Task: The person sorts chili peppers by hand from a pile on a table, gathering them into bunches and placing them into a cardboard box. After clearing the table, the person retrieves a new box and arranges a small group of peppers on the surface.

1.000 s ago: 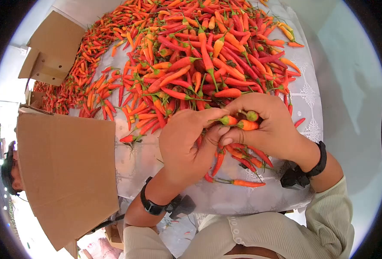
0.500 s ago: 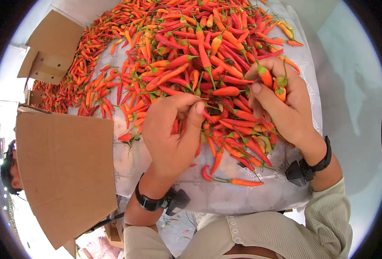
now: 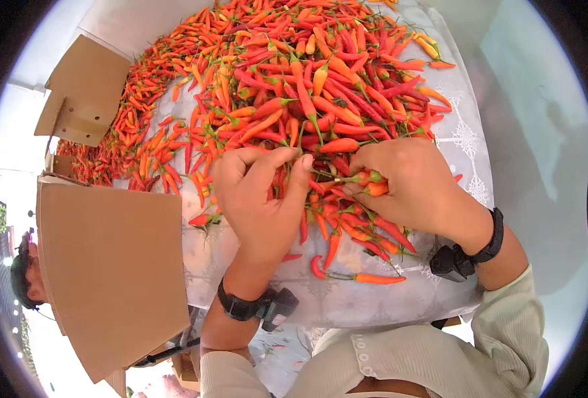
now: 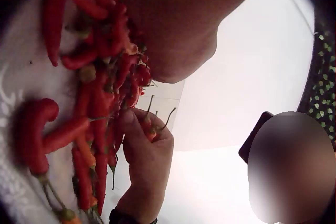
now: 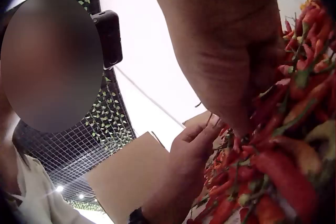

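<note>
My right hand [image 3: 417,189] bends over the near side of a big heap of red and orange chili peppers [image 3: 347,106]. It holds a few orange-red chilies [image 3: 376,188], whose green stems point toward my left hand [image 3: 257,196]. In the left wrist view their stems stick up out of the right hand [image 4: 149,153]. The left hand is to the left, thumb and forefinger tips close together over the heap. From the right wrist, a thin stem shows at the left hand's [image 5: 184,155] pinched fingertips. The right fingertips are hidden among the chilies.
A large cardboard box [image 3: 111,265] stands left of the table, with another cardboard piece [image 3: 85,86] behind it. Patterned plastic [image 3: 463,156] covers the table. Two loose chilies [image 3: 377,278] lie near the front edge. Another person [image 3: 32,272] is partly visible at far left.
The hands were together around the chilies, then the right hand drew away up and right with them. Now it has come back down and left over the heap; the left hand has shifted slightly left.
</note>
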Demonstrator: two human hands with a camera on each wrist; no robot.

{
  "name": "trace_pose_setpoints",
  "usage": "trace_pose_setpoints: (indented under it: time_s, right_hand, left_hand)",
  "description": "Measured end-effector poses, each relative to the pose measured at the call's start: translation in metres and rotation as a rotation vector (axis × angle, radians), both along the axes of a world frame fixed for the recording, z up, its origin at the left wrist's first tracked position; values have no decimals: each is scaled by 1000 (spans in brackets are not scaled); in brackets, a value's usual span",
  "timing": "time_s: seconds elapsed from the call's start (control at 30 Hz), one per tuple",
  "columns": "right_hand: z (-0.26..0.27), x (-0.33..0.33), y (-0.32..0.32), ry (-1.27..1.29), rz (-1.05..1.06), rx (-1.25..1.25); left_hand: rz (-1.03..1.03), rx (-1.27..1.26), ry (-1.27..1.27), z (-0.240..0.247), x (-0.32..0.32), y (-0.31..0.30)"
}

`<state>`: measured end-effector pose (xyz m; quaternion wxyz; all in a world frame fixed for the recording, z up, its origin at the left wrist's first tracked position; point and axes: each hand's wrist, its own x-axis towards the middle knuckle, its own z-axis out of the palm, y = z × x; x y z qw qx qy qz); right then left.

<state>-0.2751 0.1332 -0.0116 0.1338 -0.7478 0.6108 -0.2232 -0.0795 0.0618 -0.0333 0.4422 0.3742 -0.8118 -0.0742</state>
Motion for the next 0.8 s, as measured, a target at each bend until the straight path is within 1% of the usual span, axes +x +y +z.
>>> trace_pose_setpoints:
  time_s: [0.1,0.2,0.3,0.4,0.5,0.6,0.7,0.8]
  right_hand:
    - [-3,5,-1,-248,-53,-136]
    - [0,2,-7,-525,-138,-98]
    - [8,-4,-6,-918,-205,144]
    - [10,-2,-4,-1043,-209,257]
    - [10,3,-4,-1103,-87,213]
    - [-6,8,-7,-1035,-17,103]
    - [0,14,-4,-1146,3,231]
    - [11,12,-3,-1188,-7,365]
  left_hand:
    - [-29,-10,35,-2,-1,0]
    - [-12,43,137,-2,1,0]
    - [-28,126,178,0,2,3]
    - [-80,136,162,1,0,6]
    - [-191,77,92,3,0,7]
    - [-264,74,-2,9,-1,12]
    - [-297,121,-36,5,-2,16]
    - [-304,152,-2,3,-2,16]
